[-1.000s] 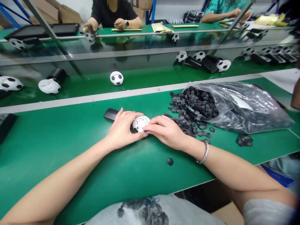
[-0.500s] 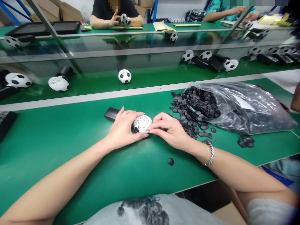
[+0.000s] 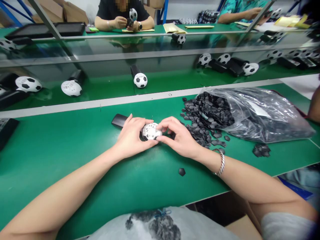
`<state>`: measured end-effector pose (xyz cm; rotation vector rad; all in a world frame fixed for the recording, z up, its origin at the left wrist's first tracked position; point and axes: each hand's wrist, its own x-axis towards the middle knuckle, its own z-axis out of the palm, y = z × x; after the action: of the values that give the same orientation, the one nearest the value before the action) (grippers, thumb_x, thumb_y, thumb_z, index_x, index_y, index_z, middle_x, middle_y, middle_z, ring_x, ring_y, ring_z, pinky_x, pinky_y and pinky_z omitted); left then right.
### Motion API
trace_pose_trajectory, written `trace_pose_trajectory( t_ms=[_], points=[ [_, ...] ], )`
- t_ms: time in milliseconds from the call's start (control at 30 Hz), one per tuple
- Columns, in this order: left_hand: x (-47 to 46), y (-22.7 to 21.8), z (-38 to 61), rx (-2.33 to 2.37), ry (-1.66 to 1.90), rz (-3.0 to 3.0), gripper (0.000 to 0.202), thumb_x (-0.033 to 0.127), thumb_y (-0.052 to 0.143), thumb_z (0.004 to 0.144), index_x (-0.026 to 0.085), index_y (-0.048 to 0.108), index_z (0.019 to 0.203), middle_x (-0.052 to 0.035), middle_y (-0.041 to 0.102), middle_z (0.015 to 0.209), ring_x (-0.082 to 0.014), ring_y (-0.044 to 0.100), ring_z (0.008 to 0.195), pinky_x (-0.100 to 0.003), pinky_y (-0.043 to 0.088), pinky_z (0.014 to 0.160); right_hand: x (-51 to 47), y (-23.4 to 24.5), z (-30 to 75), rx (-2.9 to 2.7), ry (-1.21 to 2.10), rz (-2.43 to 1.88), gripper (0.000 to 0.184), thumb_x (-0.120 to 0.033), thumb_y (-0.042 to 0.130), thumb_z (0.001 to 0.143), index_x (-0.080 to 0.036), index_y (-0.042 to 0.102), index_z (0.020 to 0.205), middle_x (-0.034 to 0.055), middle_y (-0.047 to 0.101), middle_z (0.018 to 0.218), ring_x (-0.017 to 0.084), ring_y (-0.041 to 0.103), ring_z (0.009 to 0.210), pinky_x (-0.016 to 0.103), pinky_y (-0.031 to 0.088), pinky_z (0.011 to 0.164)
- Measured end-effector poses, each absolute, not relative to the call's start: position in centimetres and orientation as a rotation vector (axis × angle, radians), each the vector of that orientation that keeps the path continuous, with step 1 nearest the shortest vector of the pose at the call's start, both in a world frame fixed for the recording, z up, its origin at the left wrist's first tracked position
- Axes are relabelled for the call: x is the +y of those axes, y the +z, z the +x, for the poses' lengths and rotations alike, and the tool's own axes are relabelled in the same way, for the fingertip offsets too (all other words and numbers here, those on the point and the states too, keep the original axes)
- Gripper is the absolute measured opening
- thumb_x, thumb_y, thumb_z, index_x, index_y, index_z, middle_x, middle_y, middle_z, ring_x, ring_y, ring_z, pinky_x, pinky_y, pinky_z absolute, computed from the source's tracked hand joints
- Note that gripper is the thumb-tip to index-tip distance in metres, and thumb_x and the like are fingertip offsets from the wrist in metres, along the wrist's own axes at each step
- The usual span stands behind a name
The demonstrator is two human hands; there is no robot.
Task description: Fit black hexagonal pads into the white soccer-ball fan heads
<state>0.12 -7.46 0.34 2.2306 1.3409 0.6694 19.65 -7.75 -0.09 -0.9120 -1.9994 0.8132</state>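
Observation:
A white soccer-ball head [image 3: 150, 131] with black patches sits on a black handle [image 3: 118, 120] that lies on the green bench. My left hand [image 3: 132, 135] is closed round the ball from the left and covers where it joins the handle. On the ball's right side, my right hand [image 3: 176, 135] grips with thumb and fingertips; any small part under them is hidden. Loose black pentagon pieces [image 3: 201, 133] are heaped just beyond my right hand. One black pentagon [image 3: 182, 172] lies apart, nearer to me.
A clear plastic bag [image 3: 272, 116] spills black pieces at the right. Beyond the bench edge, a green conveyor [image 3: 107, 86] carries several soccer-ball items, one of them a ball [image 3: 140, 80] at mid-belt. A co-worker [image 3: 125, 20] across the line handles a similar ball. A dark box-like object [image 3: 7, 133] lies far left.
My right fingers have spread from a tight pinch at the ball's lower right edge to a wider hold on its right side. Lower-belt items have shifted right; upper-level ones, left.

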Motion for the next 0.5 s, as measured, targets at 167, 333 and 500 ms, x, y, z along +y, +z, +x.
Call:
trace_pose_trajectory(
  t_ms=[167, 333, 500],
  points=[
    [-7.6, 0.5, 0.5, 1.358, 0.718, 2.169, 0.051, 0.035, 0.078, 0.062, 0.022, 0.055, 0.106, 0.0003, 0.058, 0.102, -0.0226, 0.052, 0.099, -0.050, 0.012, 0.112, -7.2, -0.4, 19.4, -1.934, 1.052, -0.969, 0.033, -0.022, 0.065, 0.076, -0.020, 0.052, 0.106, 0.0065, 0.050, 0.116, 0.020, 0.046, 0.109, 0.027, 0.048, 0.071],
    [-7.5, 0.1, 0.5, 1.272, 0.694, 2.216, 0.052, 0.036, 0.075, 0.067, 0.023, 0.052, 0.111, -0.0014, 0.055, 0.110, -0.0225, 0.049, 0.105, -0.052, 0.010, 0.112, -5.8, 0.2, 21.1, -2.054, 1.152, -1.117, 0.032, -0.030, 0.069, 0.072, -0.018, 0.055, 0.098, 0.0053, 0.057, 0.101, 0.018, 0.056, 0.088, 0.026, 0.048, 0.064],
    [-7.1, 0.4, -0.3, 1.169, 0.602, 2.294, 0.064, 0.047, 0.078, 0.065, 0.025, 0.049, 0.117, -0.0037, 0.051, 0.118, -0.0286, 0.031, 0.124, -0.058, 0.001, 0.111, -4.7, 0.8, 23.2, -2.447, 0.678, -1.528, 0.011, -0.018, 0.069, 0.073, -0.017, 0.063, 0.083, 0.0028, 0.060, 0.080, 0.015, 0.055, 0.069, 0.026, 0.043, 0.064]
  ],
)
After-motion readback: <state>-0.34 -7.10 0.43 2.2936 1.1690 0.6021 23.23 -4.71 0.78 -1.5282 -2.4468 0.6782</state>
